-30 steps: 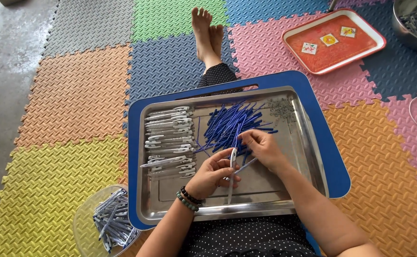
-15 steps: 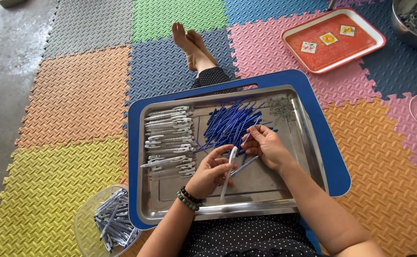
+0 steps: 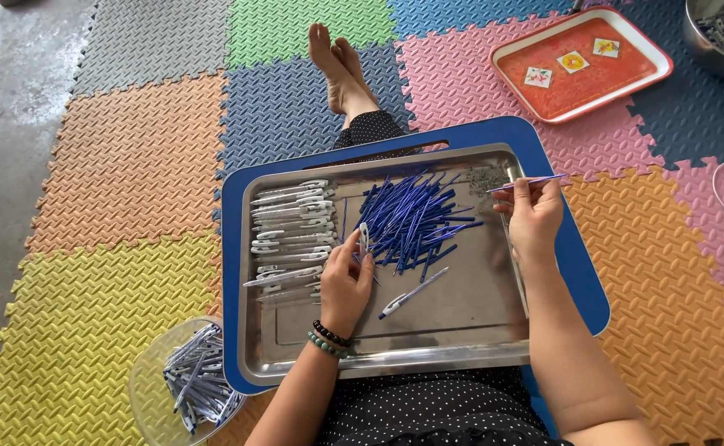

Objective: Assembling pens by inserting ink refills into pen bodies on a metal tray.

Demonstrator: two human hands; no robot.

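Refill in right hand, tray's far edge

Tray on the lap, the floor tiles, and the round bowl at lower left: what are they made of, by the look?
Tray: metal, likely stainless steel; it shows a bright mirror sheen with reflections.
Floor tiles: likely soft foam; matte, embossed texture, jigsaw edges interlocking.
Bowl: clear plastic, possibly glass; the mat shows through its wall.
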